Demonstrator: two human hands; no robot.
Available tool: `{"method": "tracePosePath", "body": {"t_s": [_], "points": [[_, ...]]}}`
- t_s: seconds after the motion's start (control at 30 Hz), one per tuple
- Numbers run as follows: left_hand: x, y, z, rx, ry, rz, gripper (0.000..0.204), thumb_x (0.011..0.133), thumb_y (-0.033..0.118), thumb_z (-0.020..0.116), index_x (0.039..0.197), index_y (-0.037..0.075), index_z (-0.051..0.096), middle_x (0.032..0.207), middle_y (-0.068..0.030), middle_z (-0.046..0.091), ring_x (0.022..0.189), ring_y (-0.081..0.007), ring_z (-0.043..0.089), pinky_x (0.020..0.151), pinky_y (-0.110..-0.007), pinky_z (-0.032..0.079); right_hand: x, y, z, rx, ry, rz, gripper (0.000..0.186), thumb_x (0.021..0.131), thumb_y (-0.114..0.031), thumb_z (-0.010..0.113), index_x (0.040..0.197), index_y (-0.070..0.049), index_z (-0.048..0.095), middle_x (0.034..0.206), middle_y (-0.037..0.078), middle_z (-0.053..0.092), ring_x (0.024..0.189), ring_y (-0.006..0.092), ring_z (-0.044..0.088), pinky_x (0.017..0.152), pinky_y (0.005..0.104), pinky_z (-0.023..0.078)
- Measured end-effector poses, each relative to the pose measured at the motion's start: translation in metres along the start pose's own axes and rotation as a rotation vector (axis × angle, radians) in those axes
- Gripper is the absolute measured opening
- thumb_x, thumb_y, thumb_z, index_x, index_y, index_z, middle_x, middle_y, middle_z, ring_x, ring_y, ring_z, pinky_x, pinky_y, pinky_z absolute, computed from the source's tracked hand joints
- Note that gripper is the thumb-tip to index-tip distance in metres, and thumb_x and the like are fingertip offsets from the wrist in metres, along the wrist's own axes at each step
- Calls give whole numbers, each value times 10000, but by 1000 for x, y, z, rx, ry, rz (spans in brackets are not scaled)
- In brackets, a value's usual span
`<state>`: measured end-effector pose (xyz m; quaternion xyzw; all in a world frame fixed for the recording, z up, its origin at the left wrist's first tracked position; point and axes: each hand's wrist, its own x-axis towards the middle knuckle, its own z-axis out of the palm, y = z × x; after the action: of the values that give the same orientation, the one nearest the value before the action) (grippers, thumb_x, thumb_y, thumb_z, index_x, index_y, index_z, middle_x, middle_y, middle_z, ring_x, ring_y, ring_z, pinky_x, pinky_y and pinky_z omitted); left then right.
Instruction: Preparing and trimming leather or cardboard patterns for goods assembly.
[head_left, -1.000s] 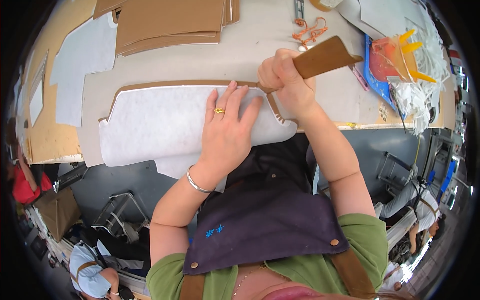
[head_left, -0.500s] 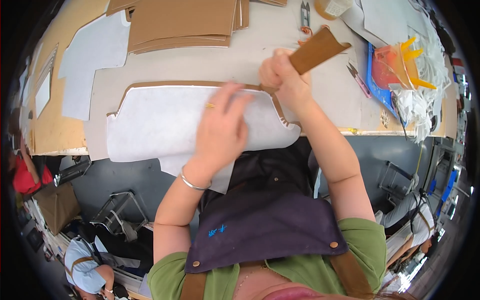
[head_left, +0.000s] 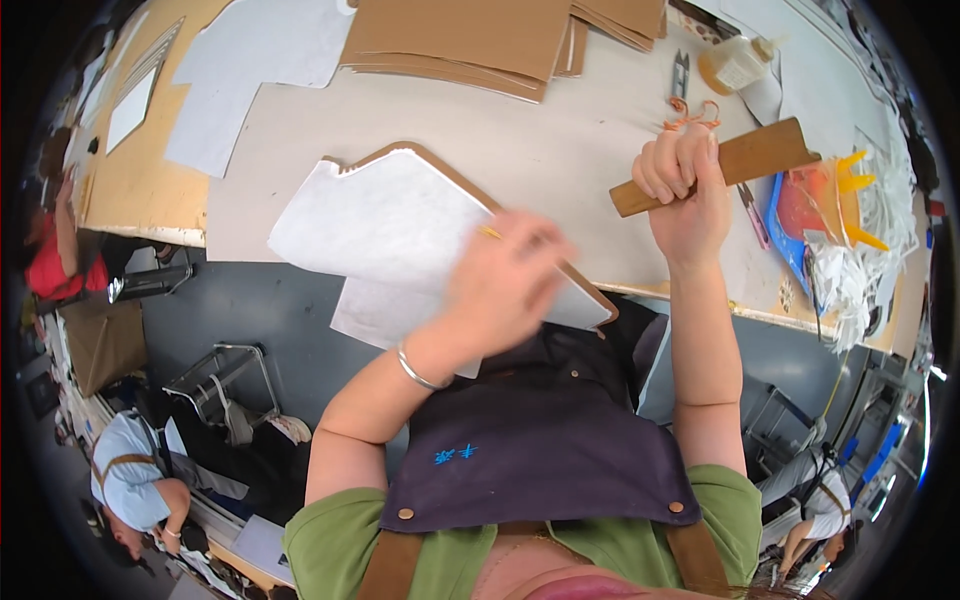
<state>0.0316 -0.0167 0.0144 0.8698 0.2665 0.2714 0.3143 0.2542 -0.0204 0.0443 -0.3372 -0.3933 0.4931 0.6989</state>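
Broadly, across a bench with a grey sheet on top, and with a stack of brown pieces at twelve o'clock. Nearer the centre, between ten and eleven o'clock, the white-faced panel, set askew and partly overhanging the bench's near edge. Judging by the brown border, probably at an edge-turning step, with the panel being handled by the rim. For the next move, seems to call for steadying the panel flat, then bringing the flat brown tool to the rim. In look, smooth, matt white, framed narrowly in brown along the far side, gathered into small pleats at the eleven o'clock corner. At the dial's hub, a blurred left hand over that border; cannot tell whether pinching the edge or merely above. At two o'clock, clear of the panel, the right hand, grip clamped firmly round the tool. Smallest, dark snips at half past one, beside an orange cord.
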Motion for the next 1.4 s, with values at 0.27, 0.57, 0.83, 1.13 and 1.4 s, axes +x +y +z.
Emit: {"method": "tracePosePath", "body": {"t_s": [0.27,0.57,0.83,1.13,1.4], "points": [[-9,-22,-36,335,168,-229,353,717,135,784,1049,106,668,1048,-105,600,1006,-313,547,870,-419,440,20,3,16,115,-21,35,380,1054,-315,386,734,-116,337,649,-10,308,601,113,291,578,274,287],[-17,-9,-17,282,81,-128,500,736,151,768,1205,51,624,1202,-72,589,1111,-273,541,901,-383,422,39,46,63,60,-21,141,462,1033,-344,428,643,-143,284,521,-34,254,481,97,208,461,273,216],[-22,-4,-14,395,40,-144,517,779,240,728,1247,56,607,1311,-60,546,1236,-246,488,986,-401,358,35,63,63,21,-45,157,490,1042,-332,426,618,-141,272,493,-34,258,453,96,196,440,285,191],[-22,-1,-16,402,2,-176,528,800,249,722,1274,58,593,1348,-155,488,1292,-321,443,1000,-433,342,41,67,65,13,-226,122,480,1045,-310,450,627,-118,312,495,-30,296,442,93,241,429,288,202],[-23,-2,-16,402,-15,-174,546,795,253,729,1287,67,584,1353,-168,486,1306,-333,434,995,-441,347,44,69,67,63,-234,159,485,1040,-317,473,626,-101,345,498,-27,325,451,96,279,427,287,225]]}}
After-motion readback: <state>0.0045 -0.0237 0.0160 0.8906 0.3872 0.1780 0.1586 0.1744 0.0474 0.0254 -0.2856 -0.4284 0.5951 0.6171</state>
